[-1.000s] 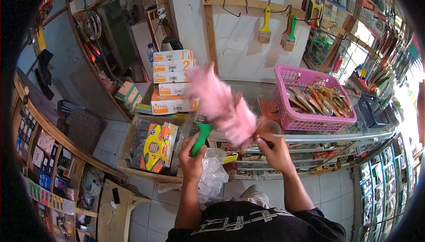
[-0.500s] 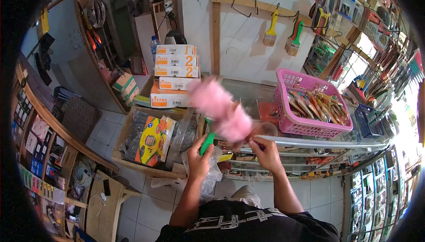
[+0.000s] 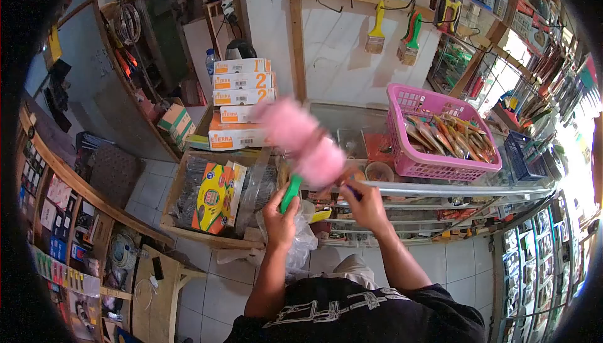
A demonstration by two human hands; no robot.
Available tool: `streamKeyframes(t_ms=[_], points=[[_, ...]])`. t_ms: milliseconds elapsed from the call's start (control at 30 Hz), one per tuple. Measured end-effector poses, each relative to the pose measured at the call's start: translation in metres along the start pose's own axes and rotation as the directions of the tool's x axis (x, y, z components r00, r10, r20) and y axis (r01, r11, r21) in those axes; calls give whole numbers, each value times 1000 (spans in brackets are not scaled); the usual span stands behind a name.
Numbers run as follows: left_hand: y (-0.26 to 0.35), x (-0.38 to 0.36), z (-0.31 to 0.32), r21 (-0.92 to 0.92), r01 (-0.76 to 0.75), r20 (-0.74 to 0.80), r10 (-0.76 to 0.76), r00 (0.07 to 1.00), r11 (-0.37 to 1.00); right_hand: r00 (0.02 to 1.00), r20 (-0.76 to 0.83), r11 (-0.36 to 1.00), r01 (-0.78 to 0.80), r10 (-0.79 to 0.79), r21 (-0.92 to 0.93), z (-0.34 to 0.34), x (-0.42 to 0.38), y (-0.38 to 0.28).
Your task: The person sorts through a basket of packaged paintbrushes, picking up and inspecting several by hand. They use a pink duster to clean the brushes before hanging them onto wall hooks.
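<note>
My left hand (image 3: 280, 218) is closed around a green handle (image 3: 291, 193), held upright in front of my chest. The far end of that tool is hidden behind a fluffy pink duster (image 3: 319, 159), which is smeared by motion. My right hand (image 3: 365, 203) grips the duster by its thin dark end, just right of the fluff. From there the duster slants up and to the left, passing over the top of the green handle in this view.
A pink basket (image 3: 443, 166) of packaged tools stands on the glass display case (image 3: 433, 190) at right. Left of the duster are stacked Eterna boxes (image 3: 237, 138) and an open carton (image 3: 251, 243) of dark packets. Paintbrushes (image 3: 375, 29) hang from wall hooks.
The pink duster and my right hand have shifted slightly left and up. My left hand still grips the green handle. The whole view has tilted a little.
</note>
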State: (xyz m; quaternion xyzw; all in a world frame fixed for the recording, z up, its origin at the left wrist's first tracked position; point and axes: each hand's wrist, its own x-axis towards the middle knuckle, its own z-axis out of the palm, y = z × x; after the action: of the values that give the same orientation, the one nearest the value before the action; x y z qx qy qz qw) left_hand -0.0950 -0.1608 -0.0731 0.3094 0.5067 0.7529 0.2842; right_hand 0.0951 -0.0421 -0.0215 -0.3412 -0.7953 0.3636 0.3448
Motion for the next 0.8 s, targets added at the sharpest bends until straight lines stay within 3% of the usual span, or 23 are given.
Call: streamKeyframes(t_ms=[100,167,267,367,500,533,633,667,800], points=[[-19,2,-1,-48,47,1,-47,999,998,952,66,941,306,-299,-143,9,-3,9],[-19,1,1,-68,80,11,-79,997,995,992,-31,989,120,-123,-84,15,1,27],[1,-4,11,-74,90,-3,-90,996,993,969,-243,998,-52,40,-44,16,16,36],[-1,-7,8,4,101,-20,-101,995,995,961,-256,995,-100,103,23,9,30,39],[-6,-5,2,-43,90,-37,-92,995,995,974,-223,999,37,-33,14,13,48,54],[-6,-5,1,-50,83,-38,-85,996,995,963,-226,988,134,-148,-76,22,59,80],[-1,-9,3,-53,91,-41,-93,995,994,955,-247,985,142,-162,-98,36,84,81],[-4,-8,2,-57,91,-42,-93,995,994,926,-299,972,206,-231,-111,46,90,89],[-5,-10,1,-100,129,-65,-136,989,987,957,-265,929,14,-119,-369,61,91,78]])
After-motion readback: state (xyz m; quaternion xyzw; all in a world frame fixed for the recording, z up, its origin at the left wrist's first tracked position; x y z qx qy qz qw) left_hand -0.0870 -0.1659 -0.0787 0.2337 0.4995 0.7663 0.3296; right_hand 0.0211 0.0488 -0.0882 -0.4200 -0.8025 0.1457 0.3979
